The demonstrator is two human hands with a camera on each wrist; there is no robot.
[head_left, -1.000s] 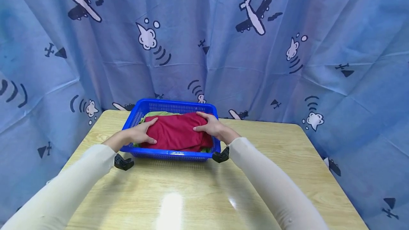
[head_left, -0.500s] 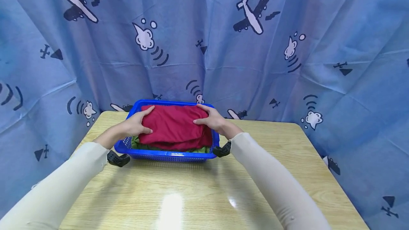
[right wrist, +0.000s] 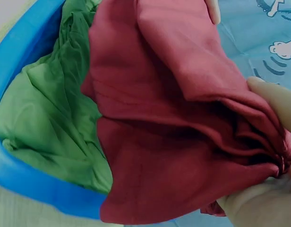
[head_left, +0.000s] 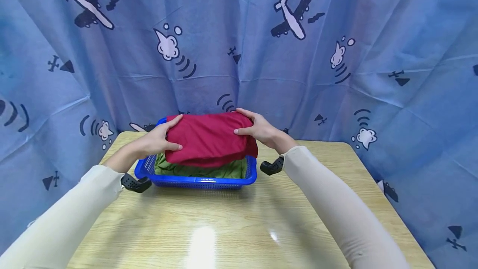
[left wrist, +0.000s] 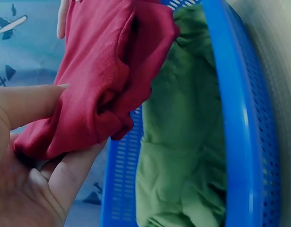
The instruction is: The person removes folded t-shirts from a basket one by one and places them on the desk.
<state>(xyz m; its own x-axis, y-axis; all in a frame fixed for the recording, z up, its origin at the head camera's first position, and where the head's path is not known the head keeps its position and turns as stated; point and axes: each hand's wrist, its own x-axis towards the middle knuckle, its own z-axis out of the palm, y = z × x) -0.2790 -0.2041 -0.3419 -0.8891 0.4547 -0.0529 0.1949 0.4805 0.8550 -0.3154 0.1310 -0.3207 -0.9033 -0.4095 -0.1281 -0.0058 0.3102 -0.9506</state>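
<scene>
A folded red cloth garment [head_left: 209,138] is held up between both hands, over the blue plastic basket [head_left: 198,180]. My left hand [head_left: 158,138] grips its left end, thumb on top and fingers beneath, as the left wrist view shows. At the opposite end my right hand [head_left: 259,130] pinches the bunched layers; in the right wrist view a loose red flap hangs down past the basket rim [right wrist: 46,191]. Below the red bundle lies a folded green cloth [left wrist: 181,142] inside the basket, partly hidden from the head camera by the red one.
The basket stands on a light wood table [head_left: 224,223] near its back edge. Behind it hangs a blue curtain [head_left: 209,32] printed with airplanes. A black wrist device [head_left: 136,182] sits at the left wrist, another black device [head_left: 271,166] at the right.
Both hands have raised the red garment up out of the basket, the right hand shifting slightly right. More of the green cloth underneath now shows.
</scene>
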